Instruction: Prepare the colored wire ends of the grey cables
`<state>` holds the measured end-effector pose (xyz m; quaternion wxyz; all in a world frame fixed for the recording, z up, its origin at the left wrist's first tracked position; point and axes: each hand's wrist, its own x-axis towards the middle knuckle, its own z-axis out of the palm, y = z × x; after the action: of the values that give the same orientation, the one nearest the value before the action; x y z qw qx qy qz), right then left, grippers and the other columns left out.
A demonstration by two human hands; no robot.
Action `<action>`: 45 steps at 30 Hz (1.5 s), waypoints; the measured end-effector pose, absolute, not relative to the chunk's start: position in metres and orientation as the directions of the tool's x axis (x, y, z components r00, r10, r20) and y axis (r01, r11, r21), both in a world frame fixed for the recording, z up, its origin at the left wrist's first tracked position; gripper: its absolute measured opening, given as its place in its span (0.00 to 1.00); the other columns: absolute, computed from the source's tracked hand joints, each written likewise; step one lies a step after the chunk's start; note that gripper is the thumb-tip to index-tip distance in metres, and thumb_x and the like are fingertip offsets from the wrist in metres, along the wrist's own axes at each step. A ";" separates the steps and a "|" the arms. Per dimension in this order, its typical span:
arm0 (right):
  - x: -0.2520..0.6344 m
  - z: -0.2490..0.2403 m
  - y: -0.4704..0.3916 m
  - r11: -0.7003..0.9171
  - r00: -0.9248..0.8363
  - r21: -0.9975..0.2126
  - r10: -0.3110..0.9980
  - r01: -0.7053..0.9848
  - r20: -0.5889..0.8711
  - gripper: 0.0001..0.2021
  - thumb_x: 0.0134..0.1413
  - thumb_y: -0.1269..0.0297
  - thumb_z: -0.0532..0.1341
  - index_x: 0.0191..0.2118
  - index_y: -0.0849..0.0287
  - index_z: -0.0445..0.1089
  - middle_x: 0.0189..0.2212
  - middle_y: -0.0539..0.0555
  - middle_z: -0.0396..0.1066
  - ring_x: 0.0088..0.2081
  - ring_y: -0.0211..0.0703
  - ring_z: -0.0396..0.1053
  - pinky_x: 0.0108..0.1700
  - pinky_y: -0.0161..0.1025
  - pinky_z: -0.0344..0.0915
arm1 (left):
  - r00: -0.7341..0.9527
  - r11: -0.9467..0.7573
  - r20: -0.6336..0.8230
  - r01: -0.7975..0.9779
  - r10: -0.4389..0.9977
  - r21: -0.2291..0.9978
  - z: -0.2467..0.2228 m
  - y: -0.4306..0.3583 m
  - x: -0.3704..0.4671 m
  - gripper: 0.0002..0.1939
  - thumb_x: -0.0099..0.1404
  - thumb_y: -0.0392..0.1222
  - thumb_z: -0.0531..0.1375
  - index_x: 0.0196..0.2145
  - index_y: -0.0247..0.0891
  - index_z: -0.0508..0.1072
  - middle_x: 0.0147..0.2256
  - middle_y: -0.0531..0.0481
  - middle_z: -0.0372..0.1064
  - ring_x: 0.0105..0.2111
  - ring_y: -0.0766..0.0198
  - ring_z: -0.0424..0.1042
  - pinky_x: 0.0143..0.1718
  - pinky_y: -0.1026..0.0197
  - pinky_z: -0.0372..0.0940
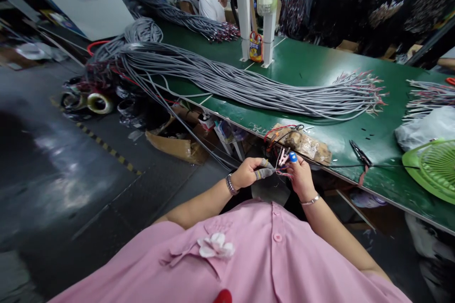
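We take the long gray cable bundle (227, 78), laid along the green-topped workbench (313, 68), as our landmark. On its near side, just off the bench edge, we see the left hand (249, 173), gray covers on its fingertips, pinching a cluster of thin colored wires (283, 173). The wires span the gap to the right hand (302, 180), which is curled beside them, one digit capped in blue; whether its fingertips press together we cannot tell. Also on the bundle's near side, we note a worn wooden block (307, 147) at the bench edge, close beyond the hands. Nearer than the bundle's frayed end and just below it lie dark-handled pliers (359, 152); to the right of that end we find a bright green plastic basket (408, 165) and a second group of cut cables (426, 97). Beyond the bundle, we observe a person in a white shirt (211, 2).
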<state>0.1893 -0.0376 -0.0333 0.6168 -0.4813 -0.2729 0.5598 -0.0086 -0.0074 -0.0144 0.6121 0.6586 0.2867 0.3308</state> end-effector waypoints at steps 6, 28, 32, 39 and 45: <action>0.184 -0.033 -0.029 -0.177 0.072 -0.824 0.965 -0.538 -0.254 0.26 0.44 0.37 0.67 0.28 0.59 0.69 0.21 0.48 0.66 0.17 0.29 0.52 0.16 0.30 0.47 | 0.634 -0.050 0.075 -0.057 0.770 0.997 -0.021 0.004 -0.002 0.19 0.58 0.52 0.68 0.36 0.29 0.78 0.28 0.48 0.72 0.24 0.71 0.65 0.28 0.67 0.63; 0.196 -0.049 -0.042 -0.355 -0.099 -0.692 0.919 -0.628 -0.382 0.30 0.45 0.30 0.61 0.32 0.58 0.70 0.24 0.50 0.68 0.18 0.31 0.50 0.16 0.29 0.39 | 0.801 0.037 0.020 -0.052 0.598 0.998 -0.014 0.000 -0.018 0.20 0.59 0.53 0.67 0.32 0.29 0.78 0.24 0.48 0.70 0.21 0.71 0.64 0.23 0.68 0.60; 0.203 -0.062 -0.052 -0.390 -0.107 -0.698 0.904 -0.601 -0.414 0.31 0.46 0.31 0.61 0.33 0.59 0.72 0.30 0.53 0.71 0.19 0.30 0.49 0.16 0.30 0.35 | 0.850 0.102 -0.007 -0.055 0.527 0.993 -0.016 -0.021 -0.041 0.19 0.57 0.52 0.68 0.32 0.29 0.79 0.26 0.43 0.73 0.24 0.66 0.70 0.26 0.66 0.64; 0.197 -0.066 -0.072 -0.416 -0.208 -0.756 0.909 -0.505 -0.361 0.17 0.47 0.53 0.70 0.41 0.59 0.75 0.37 0.54 0.74 0.22 0.30 0.53 0.17 0.30 0.43 | 0.564 0.436 -0.210 -0.301 0.798 0.848 -0.036 -0.042 -0.058 0.21 0.58 0.55 0.67 0.35 0.32 0.70 0.24 0.49 0.73 0.17 0.69 0.69 0.18 0.69 0.63; 0.162 -0.037 -0.076 -0.368 -0.369 -0.858 0.900 -0.359 -0.232 0.24 0.42 0.60 0.74 0.47 0.56 0.73 0.41 0.54 0.73 0.38 0.39 0.69 0.39 0.35 0.66 | 0.524 0.461 -0.212 -0.406 0.825 0.789 -0.044 -0.052 -0.050 0.21 0.56 0.52 0.70 0.33 0.34 0.67 0.23 0.51 0.72 0.19 0.68 0.70 0.21 0.68 0.65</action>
<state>0.1623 -0.0762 -0.0375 0.4250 -0.3674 -0.3682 0.7408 -0.0504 -0.0521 -0.0436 0.8002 0.3488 0.3001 0.3847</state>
